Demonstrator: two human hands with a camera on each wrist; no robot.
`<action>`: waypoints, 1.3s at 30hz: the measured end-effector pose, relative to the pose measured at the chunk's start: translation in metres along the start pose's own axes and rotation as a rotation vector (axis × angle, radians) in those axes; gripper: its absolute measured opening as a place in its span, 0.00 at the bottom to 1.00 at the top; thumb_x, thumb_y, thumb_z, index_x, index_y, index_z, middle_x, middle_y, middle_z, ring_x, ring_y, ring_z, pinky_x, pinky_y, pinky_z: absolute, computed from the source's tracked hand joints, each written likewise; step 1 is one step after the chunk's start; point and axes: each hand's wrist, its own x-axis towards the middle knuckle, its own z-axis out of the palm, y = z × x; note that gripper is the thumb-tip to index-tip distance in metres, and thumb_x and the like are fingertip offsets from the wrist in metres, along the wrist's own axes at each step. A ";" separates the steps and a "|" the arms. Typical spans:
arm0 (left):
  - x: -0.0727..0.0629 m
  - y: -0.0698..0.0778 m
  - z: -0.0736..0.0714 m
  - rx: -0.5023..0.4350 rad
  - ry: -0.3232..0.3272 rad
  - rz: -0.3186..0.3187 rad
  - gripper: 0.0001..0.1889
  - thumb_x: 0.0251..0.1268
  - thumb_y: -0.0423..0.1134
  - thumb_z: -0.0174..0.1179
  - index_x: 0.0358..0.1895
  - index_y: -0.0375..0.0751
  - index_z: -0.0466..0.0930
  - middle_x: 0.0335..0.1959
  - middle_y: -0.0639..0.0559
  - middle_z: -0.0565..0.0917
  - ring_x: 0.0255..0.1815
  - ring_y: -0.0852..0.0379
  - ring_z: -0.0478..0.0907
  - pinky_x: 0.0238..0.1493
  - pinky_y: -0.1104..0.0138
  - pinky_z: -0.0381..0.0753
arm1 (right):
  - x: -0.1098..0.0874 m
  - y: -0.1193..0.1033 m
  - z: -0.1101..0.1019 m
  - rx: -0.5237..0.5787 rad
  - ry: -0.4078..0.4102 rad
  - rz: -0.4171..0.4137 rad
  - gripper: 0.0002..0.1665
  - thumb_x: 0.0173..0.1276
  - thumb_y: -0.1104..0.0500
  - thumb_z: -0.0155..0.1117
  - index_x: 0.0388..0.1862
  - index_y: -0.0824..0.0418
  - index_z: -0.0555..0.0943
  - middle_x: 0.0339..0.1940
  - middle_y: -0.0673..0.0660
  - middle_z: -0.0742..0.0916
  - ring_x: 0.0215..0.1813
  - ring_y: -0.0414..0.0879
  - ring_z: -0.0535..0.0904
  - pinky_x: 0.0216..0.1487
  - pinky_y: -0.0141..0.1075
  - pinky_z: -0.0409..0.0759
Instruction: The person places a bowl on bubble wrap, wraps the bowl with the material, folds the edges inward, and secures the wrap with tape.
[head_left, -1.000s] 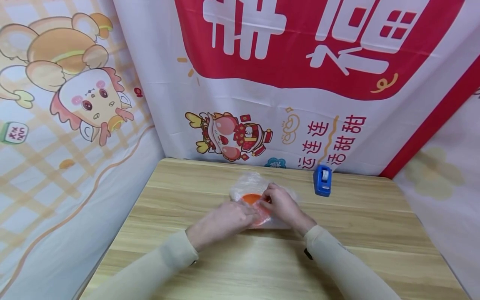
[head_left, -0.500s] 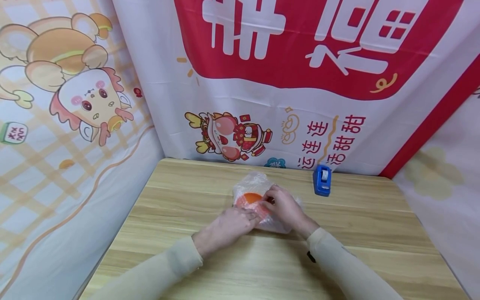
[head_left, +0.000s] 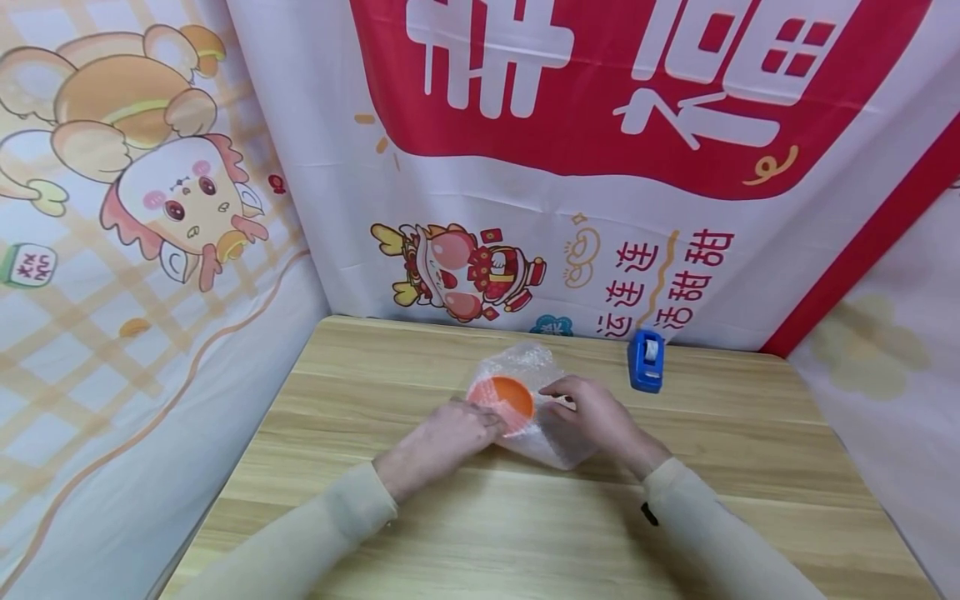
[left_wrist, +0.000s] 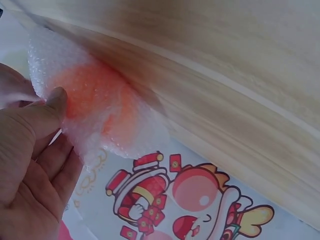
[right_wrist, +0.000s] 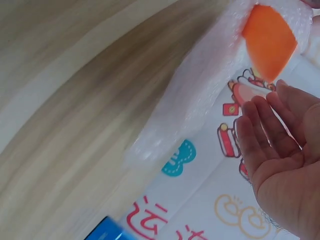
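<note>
A round, bowl-like orange object [head_left: 516, 398] lies on a sheet of bubble wrap [head_left: 555, 442], with a flap of the sheet over its left part. My left hand [head_left: 453, 433] holds that flap down at the object's lower left edge. In the left wrist view, the thumb of the left hand [left_wrist: 35, 145] lies over the bubble wrap [left_wrist: 100, 100], its fingers underneath. To the right, my right hand [head_left: 603, 421] hovers over the sheet's right part. The right wrist view shows the right hand [right_wrist: 285, 155] with loosely bent fingers and nothing held, apart from the uncovered orange surface [right_wrist: 270, 40].
A blue tape dispenser [head_left: 647, 360] with a roll of tape stands at the back right of the wooden table [head_left: 360, 367]. Printed cloth [head_left: 465, 192] hangs directly behind the table's rear edge, with more cloth along the left side.
My right hand has let go of the wrap and drawn right, uncovering more of the orange object. The left hand has shifted slightly left. The sheet has turned a little.
</note>
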 end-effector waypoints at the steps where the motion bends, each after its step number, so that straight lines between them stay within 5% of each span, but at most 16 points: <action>1: -0.002 -0.002 0.001 -0.008 0.004 0.001 0.23 0.77 0.33 0.77 0.71 0.51 0.91 0.69 0.56 0.95 0.66 0.59 0.94 0.72 0.66 0.93 | -0.001 0.003 -0.002 -0.012 -0.002 -0.020 0.16 0.83 0.61 0.79 0.65 0.55 0.95 0.64 0.55 0.97 0.69 0.57 0.93 0.76 0.60 0.92; 8: -0.013 -0.016 0.004 -0.111 0.032 0.015 0.23 0.80 0.31 0.72 0.73 0.50 0.89 0.72 0.54 0.94 0.71 0.56 0.92 0.77 0.61 0.91 | -0.013 0.031 -0.014 -0.077 -0.076 -0.113 0.16 0.82 0.63 0.79 0.64 0.57 0.95 0.63 0.55 0.98 0.70 0.57 0.94 0.75 0.60 0.93; 16: -0.015 -0.032 0.006 -0.049 -0.008 0.079 0.22 0.84 0.35 0.72 0.75 0.52 0.87 0.75 0.58 0.92 0.75 0.57 0.90 0.80 0.60 0.89 | -0.022 0.067 -0.028 -0.183 -0.185 -0.294 0.17 0.82 0.64 0.78 0.64 0.50 0.96 0.67 0.54 0.97 0.72 0.58 0.94 0.75 0.60 0.92; 24: -0.020 -0.047 0.007 -0.225 -0.005 0.122 0.20 0.87 0.35 0.67 0.75 0.49 0.87 0.74 0.55 0.93 0.74 0.55 0.90 0.80 0.55 0.89 | -0.030 0.085 -0.038 -0.271 -0.207 -0.460 0.17 0.81 0.64 0.79 0.64 0.51 0.97 0.66 0.53 0.98 0.68 0.55 0.96 0.71 0.57 0.95; 39: -0.021 -0.056 0.008 -0.494 -0.083 0.073 0.20 0.88 0.33 0.64 0.75 0.45 0.87 0.73 0.52 0.94 0.74 0.52 0.91 0.81 0.53 0.88 | -0.034 0.093 -0.038 -0.298 -0.312 -0.470 0.19 0.77 0.55 0.85 0.64 0.49 0.96 0.66 0.49 0.98 0.68 0.50 0.96 0.71 0.52 0.96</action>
